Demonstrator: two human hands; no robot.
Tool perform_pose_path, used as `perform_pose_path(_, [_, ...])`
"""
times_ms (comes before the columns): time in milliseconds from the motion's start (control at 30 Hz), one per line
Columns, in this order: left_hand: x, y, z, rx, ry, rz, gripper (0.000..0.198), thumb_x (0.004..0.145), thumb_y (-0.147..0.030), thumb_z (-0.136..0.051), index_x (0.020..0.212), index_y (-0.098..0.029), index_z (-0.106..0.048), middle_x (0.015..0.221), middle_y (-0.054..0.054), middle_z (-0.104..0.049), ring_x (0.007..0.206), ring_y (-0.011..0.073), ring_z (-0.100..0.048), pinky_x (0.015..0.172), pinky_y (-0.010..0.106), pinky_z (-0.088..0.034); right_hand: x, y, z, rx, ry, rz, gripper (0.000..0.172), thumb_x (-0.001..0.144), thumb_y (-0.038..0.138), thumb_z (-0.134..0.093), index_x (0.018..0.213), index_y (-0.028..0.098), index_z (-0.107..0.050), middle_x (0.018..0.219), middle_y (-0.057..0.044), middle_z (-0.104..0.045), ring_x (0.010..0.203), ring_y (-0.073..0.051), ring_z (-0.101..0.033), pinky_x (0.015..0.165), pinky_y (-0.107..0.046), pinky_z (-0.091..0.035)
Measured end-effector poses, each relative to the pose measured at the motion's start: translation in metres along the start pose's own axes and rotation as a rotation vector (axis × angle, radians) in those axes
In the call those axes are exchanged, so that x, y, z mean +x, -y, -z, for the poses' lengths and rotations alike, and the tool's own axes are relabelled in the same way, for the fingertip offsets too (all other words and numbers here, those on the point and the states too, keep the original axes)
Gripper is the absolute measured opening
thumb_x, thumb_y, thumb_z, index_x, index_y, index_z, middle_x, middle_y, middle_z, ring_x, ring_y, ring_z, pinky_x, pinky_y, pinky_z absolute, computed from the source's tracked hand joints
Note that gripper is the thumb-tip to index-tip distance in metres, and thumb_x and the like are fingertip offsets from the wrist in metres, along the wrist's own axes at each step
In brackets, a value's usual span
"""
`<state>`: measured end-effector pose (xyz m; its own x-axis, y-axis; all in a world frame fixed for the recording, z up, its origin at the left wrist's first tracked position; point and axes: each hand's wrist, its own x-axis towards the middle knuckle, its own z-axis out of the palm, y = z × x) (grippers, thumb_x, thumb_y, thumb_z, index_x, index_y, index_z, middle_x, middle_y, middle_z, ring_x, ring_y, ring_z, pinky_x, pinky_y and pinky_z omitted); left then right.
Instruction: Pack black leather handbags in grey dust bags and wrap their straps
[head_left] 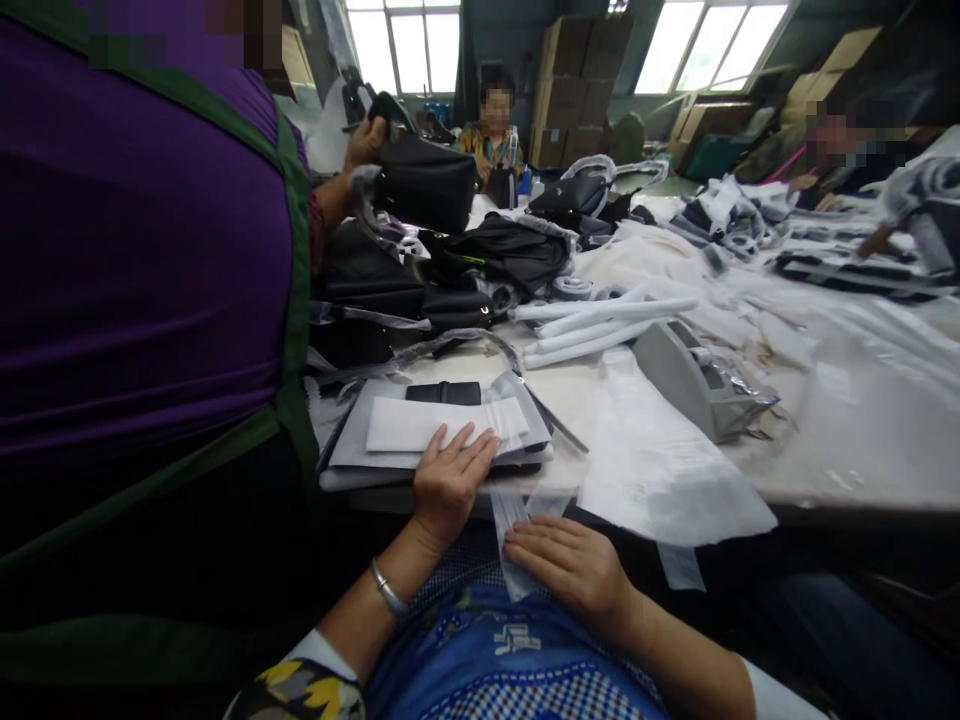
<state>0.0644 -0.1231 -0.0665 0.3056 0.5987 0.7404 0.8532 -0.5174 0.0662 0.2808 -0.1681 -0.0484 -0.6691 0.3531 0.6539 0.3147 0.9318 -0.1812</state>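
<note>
My left hand (451,482) lies with spread fingers on a folded white padding sheet (405,425). Under that sheet is a flat black bag (525,468) covered with white wrapping, and a black strap piece (444,392) shows just behind the padding. My right hand (574,568) is at the table's front edge, its fingers stretched flat against a strip of clear plastic film (512,540) that hangs down over my lap. The thumb of this hand is hidden.
A grey tape dispenser (686,385) stands to the right beside white sheets (660,470). Behind lie white rolled tubes (607,325) and piled black bags (502,250). Close on my left, a person in purple (150,250) holds up a black bag (427,180). Other people sit across the table.
</note>
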Motion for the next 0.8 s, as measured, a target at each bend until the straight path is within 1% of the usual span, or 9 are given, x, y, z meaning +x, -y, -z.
perform_pose_path(133, [-0.001,0.000,0.000,-0.004,0.003,0.000,0.031,0.094,-0.014,-0.060,0.123,-0.022,-0.065,0.120,0.004,-0.072,0.115,0.0269,-0.066,0.107,0.051,-0.043,0.022,-0.009,0.019,0.075,-0.015,-0.086,0.027,0.099,0.013,-0.045,0.112,0.018,-0.068,0.102,-0.006,-0.077,0.092,-0.017,-0.074,0.085,-0.033,-0.061])
perform_pose_path(233, [-0.001,0.001,0.001,-0.018,0.007,-0.001,0.030,0.095,-0.014,-0.059,0.123,-0.021,-0.065,0.121,0.004,-0.071,0.116,0.0272,-0.066,0.107,0.052,-0.043,0.047,-0.031,0.032,0.121,0.024,-0.182,0.029,0.095,0.010,-0.048,0.109,0.022,-0.071,0.100,-0.003,-0.077,0.089,-0.016,-0.073,0.081,-0.029,-0.059])
perform_pose_path(300, [-0.002,0.001,0.002,-0.031,0.009,0.000,0.028,0.096,-0.014,-0.057,0.122,-0.021,-0.065,0.122,0.004,-0.071,0.116,0.0273,-0.065,0.107,0.051,-0.042,0.064,-0.050,0.034,0.109,0.072,-0.248,0.031,0.090,0.007,-0.052,0.106,0.024,-0.073,0.096,-0.001,-0.078,0.084,-0.016,-0.073,0.077,-0.027,-0.057])
perform_pose_path(400, [-0.003,0.001,0.000,-0.053,-0.004,0.007,0.023,0.096,-0.013,-0.056,0.115,-0.019,-0.068,0.121,0.004,-0.072,0.117,0.0275,-0.065,0.108,0.052,-0.042,0.087,-0.079,0.027,0.057,0.140,-0.359,0.033,0.082,0.004,-0.062,0.100,0.027,-0.077,0.088,0.001,-0.078,0.077,-0.017,-0.073,0.071,-0.025,-0.055])
perform_pose_path(467, [-0.004,0.001,-0.001,-0.062,-0.018,0.014,0.020,0.096,-0.013,-0.057,0.110,-0.018,-0.069,0.118,0.004,-0.073,0.116,0.0279,-0.065,0.107,0.052,-0.042,0.099,-0.095,0.018,0.027,0.191,-0.437,0.030,0.077,0.004,-0.070,0.094,0.028,-0.078,0.086,0.002,-0.078,0.077,-0.018,-0.073,0.072,-0.026,-0.053])
perform_pose_path(600, [-0.003,0.001,-0.003,-0.075,-0.030,0.033,0.020,0.096,-0.011,-0.055,0.110,-0.015,-0.068,0.114,0.006,-0.074,0.114,0.0272,-0.066,0.105,0.048,-0.047,0.108,-0.116,-0.001,0.027,0.260,-0.555,0.006,0.077,0.023,-0.081,0.077,0.028,-0.078,0.078,0.001,-0.076,0.075,-0.018,-0.070,0.075,-0.028,-0.051])
perform_pose_path(633, [-0.002,0.002,-0.003,-0.078,-0.031,0.032,0.021,0.096,-0.011,-0.054,0.110,-0.015,-0.068,0.114,0.006,-0.074,0.114,0.0265,-0.067,0.104,0.047,-0.048,0.108,-0.120,-0.005,0.040,0.256,-0.577,0.005,0.076,0.027,-0.083,0.076,0.028,-0.078,0.079,0.001,-0.074,0.075,-0.018,-0.070,0.074,-0.028,-0.051])
perform_pose_path(733, [0.001,0.002,-0.001,-0.083,-0.017,0.022,0.023,0.097,-0.010,-0.051,0.112,-0.015,-0.067,0.115,0.007,-0.074,0.113,0.0244,-0.068,0.103,0.043,-0.050,0.106,-0.128,-0.012,0.057,0.243,-0.624,0.015,0.070,0.031,-0.087,0.078,0.026,-0.075,0.083,-0.001,-0.070,0.077,-0.016,-0.067,0.073,-0.027,-0.050])
perform_pose_path(800, [0.003,0.003,0.001,-0.089,-0.003,0.036,0.024,0.098,-0.011,-0.049,0.113,-0.014,-0.066,0.116,0.007,-0.074,0.111,0.0229,-0.068,0.102,0.041,-0.051,0.105,-0.131,-0.015,0.051,0.265,-0.641,0.018,0.070,0.031,-0.087,0.079,0.025,-0.074,0.083,0.000,-0.066,0.076,-0.016,-0.065,0.072,-0.027,-0.050])
